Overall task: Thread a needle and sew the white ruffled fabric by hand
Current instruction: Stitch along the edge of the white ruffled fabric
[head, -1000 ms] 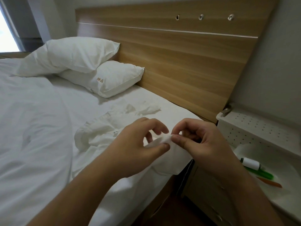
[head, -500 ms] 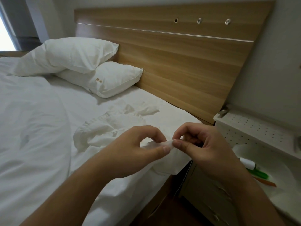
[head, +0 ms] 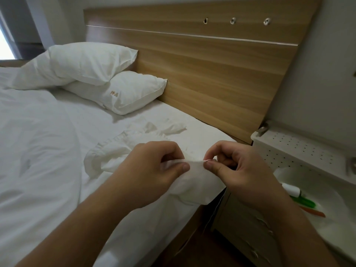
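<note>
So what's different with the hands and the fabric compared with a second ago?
The left hand closed its raised fingers down, so it now pinches the folded edge of the white ruffled fabric between thumb and fingers. The right hand kept its pinch on the same edge. The fabric's bulk stayed heaped on the white bed sheet.

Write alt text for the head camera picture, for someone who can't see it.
Two hands, the left hand and the right hand, pinch a fold of white ruffled fabric between them over a white bed. Two pillows lie against a wooden headboard.
</note>
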Demonstrator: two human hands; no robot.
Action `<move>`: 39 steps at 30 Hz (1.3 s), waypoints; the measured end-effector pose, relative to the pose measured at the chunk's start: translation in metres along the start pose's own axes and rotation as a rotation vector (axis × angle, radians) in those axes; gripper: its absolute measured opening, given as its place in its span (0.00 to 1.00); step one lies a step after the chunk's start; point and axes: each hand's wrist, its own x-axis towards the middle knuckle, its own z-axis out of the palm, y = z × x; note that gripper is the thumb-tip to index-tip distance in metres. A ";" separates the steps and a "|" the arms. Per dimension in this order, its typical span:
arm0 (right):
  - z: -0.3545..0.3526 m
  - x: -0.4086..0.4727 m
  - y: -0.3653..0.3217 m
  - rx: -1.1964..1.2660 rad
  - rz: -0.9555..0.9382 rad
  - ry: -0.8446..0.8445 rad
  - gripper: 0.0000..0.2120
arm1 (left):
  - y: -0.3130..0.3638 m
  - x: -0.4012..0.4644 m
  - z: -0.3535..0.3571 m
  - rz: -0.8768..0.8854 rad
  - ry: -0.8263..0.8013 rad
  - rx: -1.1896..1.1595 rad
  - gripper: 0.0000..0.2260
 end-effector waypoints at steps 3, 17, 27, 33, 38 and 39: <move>0.001 0.000 0.000 -0.025 -0.016 0.038 0.04 | 0.004 -0.003 -0.001 0.035 0.049 0.016 0.03; 0.012 -0.002 0.000 -0.026 -0.088 0.125 0.04 | 0.013 -0.003 -0.006 0.041 0.150 0.051 0.05; 0.015 -0.002 0.002 0.017 -0.072 0.252 0.06 | 0.008 -0.004 -0.007 -0.027 0.120 0.002 0.06; 0.013 -0.003 -0.002 0.059 -0.069 0.195 0.10 | 0.006 -0.004 -0.007 -0.001 0.064 -0.037 0.02; 0.017 -0.001 -0.001 -0.022 -0.063 0.208 0.04 | 0.004 -0.003 -0.008 0.003 0.059 -0.021 0.02; 0.017 -0.001 -0.001 -0.035 -0.057 0.216 0.03 | 0.004 -0.003 -0.008 0.007 0.059 -0.025 0.03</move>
